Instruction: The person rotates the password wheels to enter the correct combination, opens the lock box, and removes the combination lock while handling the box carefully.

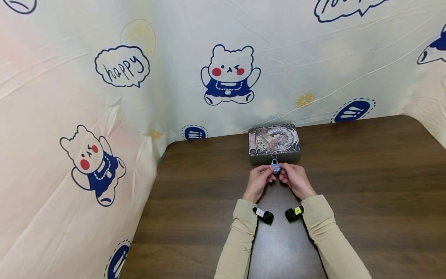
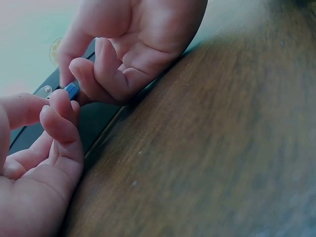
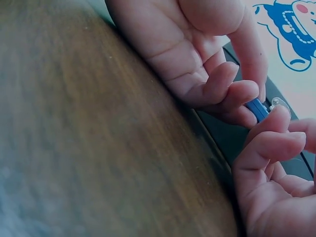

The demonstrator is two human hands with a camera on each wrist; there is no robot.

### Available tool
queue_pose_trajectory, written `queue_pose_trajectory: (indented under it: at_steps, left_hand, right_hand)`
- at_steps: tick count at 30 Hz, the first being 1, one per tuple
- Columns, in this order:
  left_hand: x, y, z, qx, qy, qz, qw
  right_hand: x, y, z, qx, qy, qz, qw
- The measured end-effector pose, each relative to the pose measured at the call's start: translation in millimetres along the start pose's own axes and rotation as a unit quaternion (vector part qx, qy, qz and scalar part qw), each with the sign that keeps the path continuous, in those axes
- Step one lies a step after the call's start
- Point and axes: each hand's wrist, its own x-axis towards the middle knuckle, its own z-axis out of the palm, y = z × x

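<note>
A small blue combination padlock (image 1: 275, 166) sits at the front clasp (image 1: 274, 156) of a dark tin box with an ornate printed lid (image 1: 275, 140). The lid is down. My left hand (image 1: 258, 181) pinches the padlock's left side between thumb and fingers. From the other side, my right hand (image 1: 295, 179) pinches its right edge. Both wrist views show the blue padlock body (image 2: 71, 90) (image 3: 257, 109) between the fingertips of the two hands, mostly covered by them. The remaining fingers of each hand are curled in below it, close over the table.
The box stands at the back edge of a brown wooden table (image 1: 195, 209). Behind and to the left hangs a pale curtain (image 1: 181, 77) printed with bears. Black wrist cameras (image 1: 267, 217) are strapped at both sleeve cuffs.
</note>
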Motion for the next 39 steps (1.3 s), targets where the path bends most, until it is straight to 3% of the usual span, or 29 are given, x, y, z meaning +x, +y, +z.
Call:
queue_pose_trajectory:
  at_steps: [5, 14, 39]
  left_hand:
    - [-1.3, 1.3, 0.5, 0.002, 0.003, 0.001, 1.0000]
    - [-2.2, 2.3, 1.1, -0.007, 0.009, -0.006, 0.9999]
    - [-2.2, 3.0, 1.7, 0.002, 0.007, -0.005, 1.0000]
  right_hand:
    - [0.9, -0.1, -1.5, -0.001, 0.002, 0.011, 1.000]
    - [-1.5, 0.9, -0.8, -0.057, -0.008, 0.001, 0.998]
    - [-3.7, -0.8, 1.3, -0.067, -0.010, -0.015, 0.998]
